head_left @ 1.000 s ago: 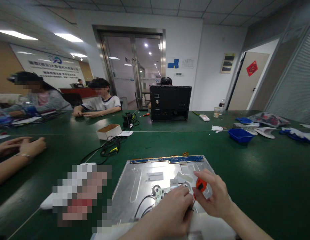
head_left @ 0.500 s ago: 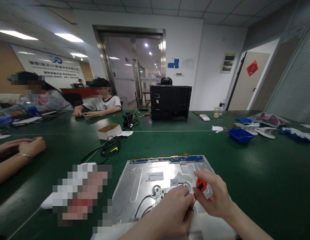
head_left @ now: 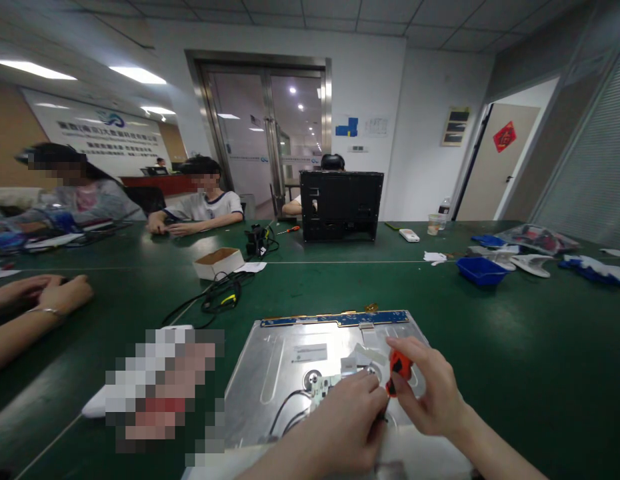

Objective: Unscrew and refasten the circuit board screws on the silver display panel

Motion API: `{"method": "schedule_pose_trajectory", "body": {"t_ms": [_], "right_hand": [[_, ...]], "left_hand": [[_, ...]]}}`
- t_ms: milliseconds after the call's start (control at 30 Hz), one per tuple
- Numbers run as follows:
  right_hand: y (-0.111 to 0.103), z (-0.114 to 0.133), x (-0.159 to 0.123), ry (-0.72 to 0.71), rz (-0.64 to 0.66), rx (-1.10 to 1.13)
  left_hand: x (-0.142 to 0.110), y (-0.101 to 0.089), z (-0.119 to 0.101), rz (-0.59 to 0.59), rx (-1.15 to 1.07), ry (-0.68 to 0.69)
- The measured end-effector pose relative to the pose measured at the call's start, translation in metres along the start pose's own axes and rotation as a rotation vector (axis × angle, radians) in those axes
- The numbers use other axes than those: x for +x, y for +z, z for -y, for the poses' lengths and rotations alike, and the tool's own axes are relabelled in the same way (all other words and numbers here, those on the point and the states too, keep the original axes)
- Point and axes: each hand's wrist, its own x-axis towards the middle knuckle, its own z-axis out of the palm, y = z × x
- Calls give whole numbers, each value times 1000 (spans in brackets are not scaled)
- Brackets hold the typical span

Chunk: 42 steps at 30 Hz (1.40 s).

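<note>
Between the thumb and fingers of my right hand is the orange and black handle of a screwdriver. Its shaft points down toward my left hand, which is closed low over the metal back of a display panel. What the left fingers grip is hidden under the hand. A small green circuit board with black cables shows just left of that hand. Along the panel's far edge runs a blue circuit strip, joined by a flat ribbon cable.
Beyond the panel stand a black monitor housing, an open cardboard box and coiled black cables. A blue tray lies to the right. Another person's hands rest at left; more people sit across the table.
The screwdriver handle has turned and tilted between my right fingers. My left hand stays in place. A person's arm now shows beside the black monitor housing.
</note>
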Motion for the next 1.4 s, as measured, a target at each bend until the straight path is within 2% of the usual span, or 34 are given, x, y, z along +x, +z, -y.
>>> {"method": "schedule_pose_trajectory", "body": {"t_ms": [267,633,1067,1400], "right_hand": [[6,-1,0,-12,-90,-31],[1,-1,0,-15,27,86],[7,-1,-1,2,-77,-34],[1,0,4,-26,-6,53]], "left_hand": [[0,1,1,0,15,2],[0,-4,-3,-5,36,0],[1,5,2,-30,35,15],[1,3,1,-25,52,11]]}}
